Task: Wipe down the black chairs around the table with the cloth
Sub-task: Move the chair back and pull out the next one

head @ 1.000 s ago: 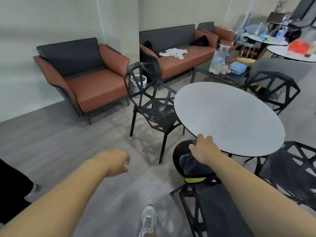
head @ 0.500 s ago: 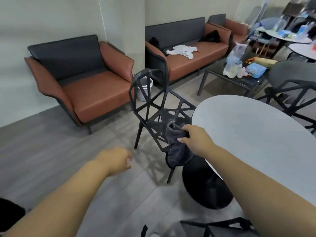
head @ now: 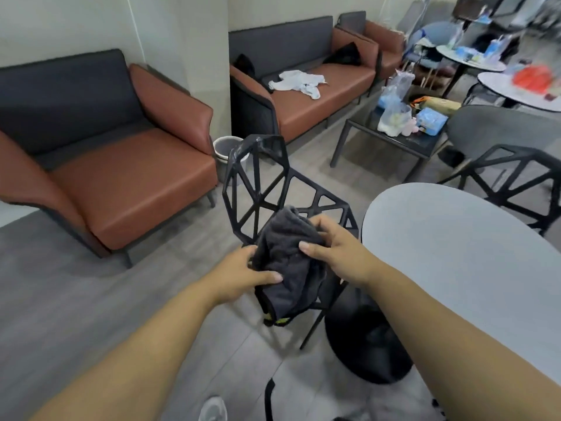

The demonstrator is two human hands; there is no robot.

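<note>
Head camera: the left hand [head: 239, 276] and the right hand [head: 337, 250] both grip a bunched dark grey fabric cloth [head: 288, 262], holding it over the seat of a black open-lattice chair [head: 258, 183] beside the round pale grey table [head: 455, 253]. The cloth may be touching the seat.

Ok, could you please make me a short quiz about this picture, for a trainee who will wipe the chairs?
1. True or false: the left hand and the right hand both hold the dark cloth.
2. The cloth is held over: A) the black chair; B) the armchair seat; C) the glass table.
3. What pale thing lies on the brown sofa?
Key: 1 true; 2 A; 3 a crumpled white cloth.
</note>
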